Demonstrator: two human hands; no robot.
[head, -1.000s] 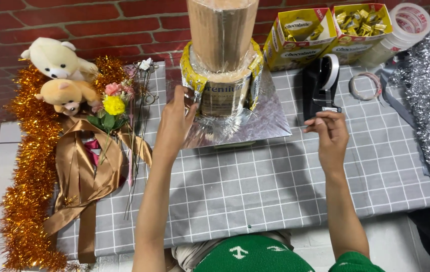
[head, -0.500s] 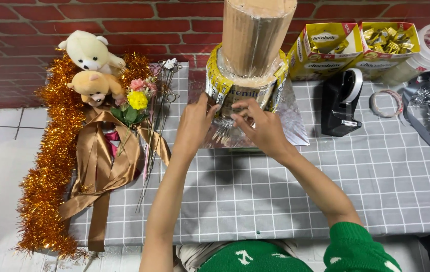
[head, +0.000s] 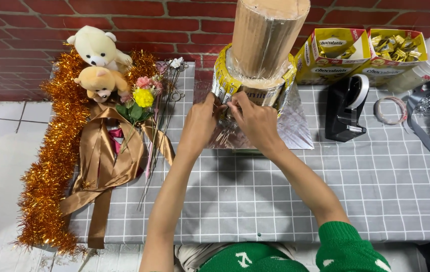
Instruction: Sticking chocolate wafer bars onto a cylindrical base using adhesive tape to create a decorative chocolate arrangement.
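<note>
Cardboard tower: both hands now pinch its yellow-wrapper ring, right hand moved from the tape dispenser.

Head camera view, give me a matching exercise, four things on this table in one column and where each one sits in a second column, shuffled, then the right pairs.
Things:
1. tape dispenser
2. gold tinsel
3. cardboard tube
4. cream teddy bear

Places:
A. along the table's left edge
B. upright in the ring of yellow packets, above both hands
C. right of the foil base
D. by the brick wall, above the tan bear

Pairs: 1-C, 2-A, 3-B, 4-D
</note>
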